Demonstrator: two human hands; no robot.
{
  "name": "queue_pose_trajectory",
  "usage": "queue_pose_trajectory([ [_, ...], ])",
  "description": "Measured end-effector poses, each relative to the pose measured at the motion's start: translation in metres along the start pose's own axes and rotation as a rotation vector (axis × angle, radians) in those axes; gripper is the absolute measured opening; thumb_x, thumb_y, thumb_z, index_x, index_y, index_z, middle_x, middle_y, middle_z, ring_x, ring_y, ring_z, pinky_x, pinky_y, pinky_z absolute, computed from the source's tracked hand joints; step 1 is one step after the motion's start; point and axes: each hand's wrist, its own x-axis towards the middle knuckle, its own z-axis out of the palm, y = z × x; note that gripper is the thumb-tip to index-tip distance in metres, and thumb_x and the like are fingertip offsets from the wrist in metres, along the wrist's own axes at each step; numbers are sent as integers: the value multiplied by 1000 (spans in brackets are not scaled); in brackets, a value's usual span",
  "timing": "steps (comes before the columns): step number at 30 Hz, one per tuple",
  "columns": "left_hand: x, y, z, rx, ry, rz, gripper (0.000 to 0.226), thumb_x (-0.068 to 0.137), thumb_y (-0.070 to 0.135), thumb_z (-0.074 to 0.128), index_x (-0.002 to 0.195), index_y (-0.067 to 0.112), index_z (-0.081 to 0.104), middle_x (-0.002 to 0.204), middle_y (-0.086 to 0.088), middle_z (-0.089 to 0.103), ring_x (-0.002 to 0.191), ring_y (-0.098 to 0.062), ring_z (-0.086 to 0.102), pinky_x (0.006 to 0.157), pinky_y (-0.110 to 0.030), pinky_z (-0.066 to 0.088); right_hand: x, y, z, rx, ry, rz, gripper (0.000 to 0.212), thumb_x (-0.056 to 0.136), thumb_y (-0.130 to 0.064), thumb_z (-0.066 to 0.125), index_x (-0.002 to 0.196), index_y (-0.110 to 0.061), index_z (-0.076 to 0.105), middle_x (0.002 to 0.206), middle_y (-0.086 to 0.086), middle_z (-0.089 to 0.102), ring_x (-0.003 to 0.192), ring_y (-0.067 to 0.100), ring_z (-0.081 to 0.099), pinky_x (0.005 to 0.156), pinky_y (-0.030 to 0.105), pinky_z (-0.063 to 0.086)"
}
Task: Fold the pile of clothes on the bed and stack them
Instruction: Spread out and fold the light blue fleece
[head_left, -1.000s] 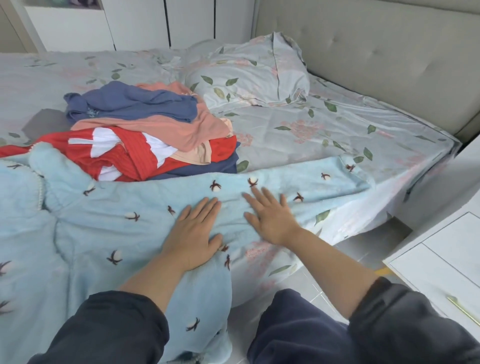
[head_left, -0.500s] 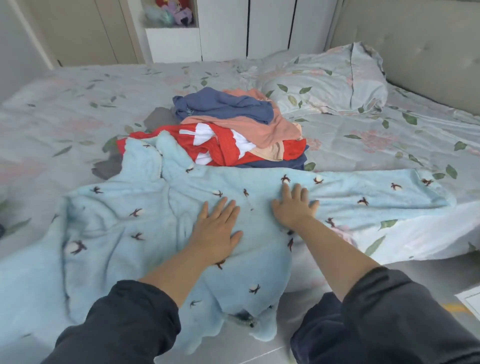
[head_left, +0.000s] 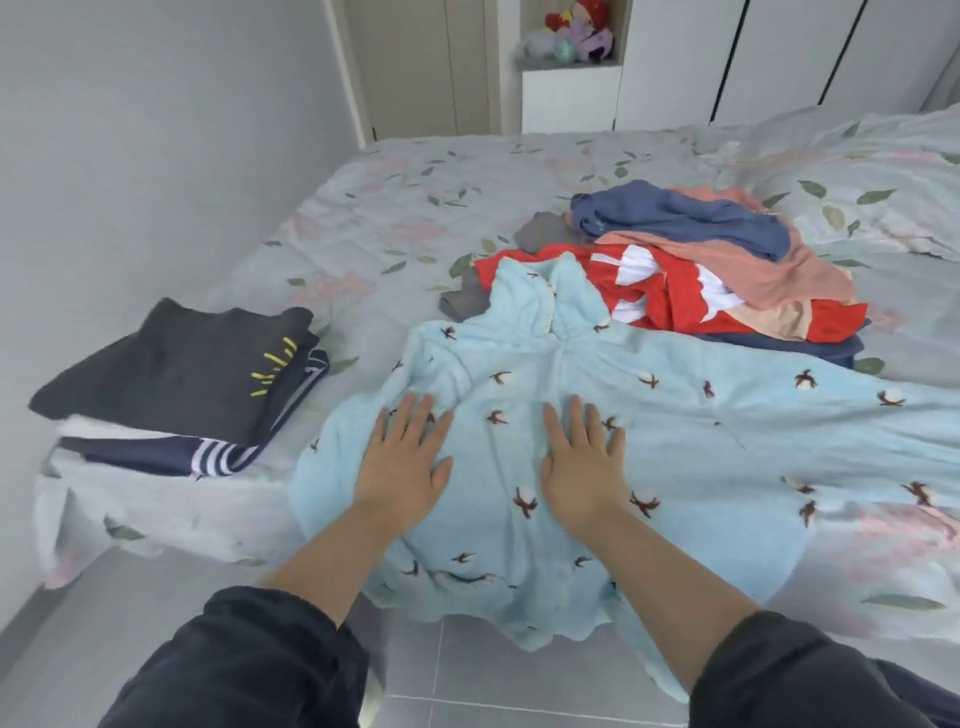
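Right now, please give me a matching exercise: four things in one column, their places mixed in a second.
1 light blue fleece garment
2 folded dark stack
3 unfolded clothes pile
4 plush toys

A in the open niche
B spread under left hand and right hand
C on the bed, far left
D heaped beyond the blue garment

Pairs: 1-B, 2-C, 3-D, 4-A

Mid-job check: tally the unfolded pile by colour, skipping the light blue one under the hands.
Blue garment: 1
Pink garment: 1
Red and white garment: 1
Grey garment: 1
Navy garment: 1
Total: 5 visible; more may be hidden.
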Motion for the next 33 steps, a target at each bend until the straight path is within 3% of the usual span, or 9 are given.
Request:
queue_pose_trajectory([
  [4, -21, -37, -3, -12, 130, -192, 61, 91, 37, 52, 146, 15, 38, 155, -14, 26, 145, -35, 18, 113, -58, 15, 8, -10, 1, -63, -120, -370, 75, 91, -7, 37, 152, -32, 1, 157, -5, -18, 146, 17, -15, 115, 43, -12],
  [8, -42, -66, 2, -180, 142, -505, 76, 85, 42, 60, 149, 17, 26, 149, -14, 34, 135, -33, 32, 109, -50, 31, 22, -35, -1, 98, -209, -108, 54, 98, -42, 25, 150, -27, 22, 160, -5, 13, 146, 11, 9, 117, 46, 2],
  [12, -50, -76, 2, -382, 122, -684, 72, 78, 57, 64, 129, 10, 44, 122, -10, 50, 115, -30, 47, 88, -42, 46, 27, -48, 0, -63, -317, -70, 80, 89, -67, 23, 152, -26, -4, 161, -1, -5, 147, 16, -3, 115, 53, 4],
  [16, -42, -83, -12, -339, -128, -647, 57, 79, 59, 60, 113, 15, 46, 107, -3, 53, 104, -27, 52, 76, -35, 44, 25, -49, -3, -74, -346, -71, 81, 89, -68, 24, 151, -28, -11, 160, -1, -11, 147, 17, -7, 114, 54, 5],
  [20, -29, -100, -52, -959, -286, -408, 30, 81, 17, 72, 109, 23, 63, 106, 7, 67, 104, -16, 62, 76, -19, 48, 34, -51, -11, -67, -415, -78, 81, 90, -66, 27, 151, -26, -8, 160, 2, -8, 148, 19, -3, 115, 50, 8],
  [22, -23, -106, -75, -1438, -367, -357, 29, 76, 18, 79, 103, 22, 69, 102, 6, 72, 97, -15, 68, 72, -19, 52, 41, -50, -17, -19, -437, -85, 80, 92, -63, 31, 152, -23, -3, 161, 4, -2, 147, 21, 4, 115, 45, 14],
  [24, -14, -107, -80, -1588, -205, -427, 34, 73, 23, 80, 105, 18, 68, 103, -1, 73, 97, -22, 68, 76, -29, 55, 43, -50, -20, 14, -447, -85, 77, 93, -61, 32, 152, -22, -1, 161, 4, 2, 147, 21, 7, 114, 43, 17],
  [28, -22, -89, -47, -463, 12, -609, 57, 83, 46, 66, 123, 11, 46, 117, -9, 57, 108, -29, 56, 82, -37, 44, 37, -51, -12, -44, -426, -64, 76, 93, -61, 28, 152, -26, -4, 161, 2, -3, 148, 20, 1, 117, 50, 11],
  [33, -60, -77, -6, -481, -228, -846, 76, 74, 79, 42, 116, 16, 40, 106, -6, 61, 97, -31, 59, 71, -36, 45, 37, -51, -13, -70, -421, -70, 75, 94, -60, 27, 152, -26, -4, 161, 3, -3, 147, 21, 2, 116, 51, 13],
])
